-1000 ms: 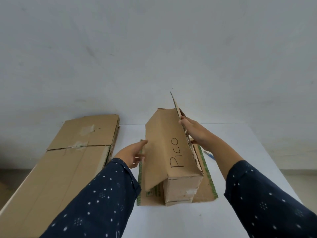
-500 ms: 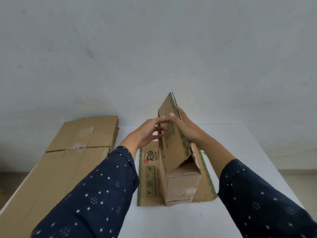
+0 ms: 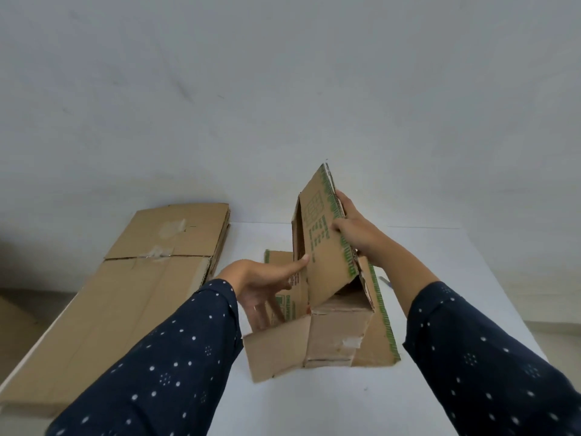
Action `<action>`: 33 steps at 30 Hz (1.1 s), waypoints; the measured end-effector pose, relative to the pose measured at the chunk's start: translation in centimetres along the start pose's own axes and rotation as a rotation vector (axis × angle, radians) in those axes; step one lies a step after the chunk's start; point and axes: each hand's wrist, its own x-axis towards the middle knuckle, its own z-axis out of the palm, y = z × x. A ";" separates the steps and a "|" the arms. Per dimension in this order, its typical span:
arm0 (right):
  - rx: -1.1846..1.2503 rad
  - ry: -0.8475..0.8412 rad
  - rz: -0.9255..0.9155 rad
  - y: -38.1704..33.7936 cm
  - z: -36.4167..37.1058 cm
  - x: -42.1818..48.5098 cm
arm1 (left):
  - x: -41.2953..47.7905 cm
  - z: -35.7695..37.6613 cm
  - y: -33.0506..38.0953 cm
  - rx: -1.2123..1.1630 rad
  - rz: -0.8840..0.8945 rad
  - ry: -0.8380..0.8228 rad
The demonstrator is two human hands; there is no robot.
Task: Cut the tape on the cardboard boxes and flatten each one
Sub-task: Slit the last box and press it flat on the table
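Two hands in dark blue, white-dotted sleeves work on a brown cardboard box with green printing (image 3: 327,262), which stands partly collapsed on a white table (image 3: 456,278) between them. The right hand (image 3: 353,229) grips the raised upper panel of the box near its green-printed edge, thumb on the printed face and fingers wrapped behind it, holding that panel tilted steeply upward. The left hand (image 3: 262,287) is open, fingers spread, its thumb pressing against the left edge of the same panel while the other fingers point down toward a loose brown flap (image 3: 276,350) that lies on the table just below the hand. Under the box, a flat part of it with a green border rests on the tabletop. Well off to the left of the left hand lies a large flattened brown cardboard box (image 3: 135,287) with torn tape remnants, overhanging the table edge. Just beyond the right forearm, a small blue object (image 3: 385,281) peeks out on the table; what it is cannot be told.
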 end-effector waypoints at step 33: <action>-0.493 -0.551 0.293 3.8 -7.7 -3.6 | 3.1 5.1 8.3 -0.574 0.662 0.730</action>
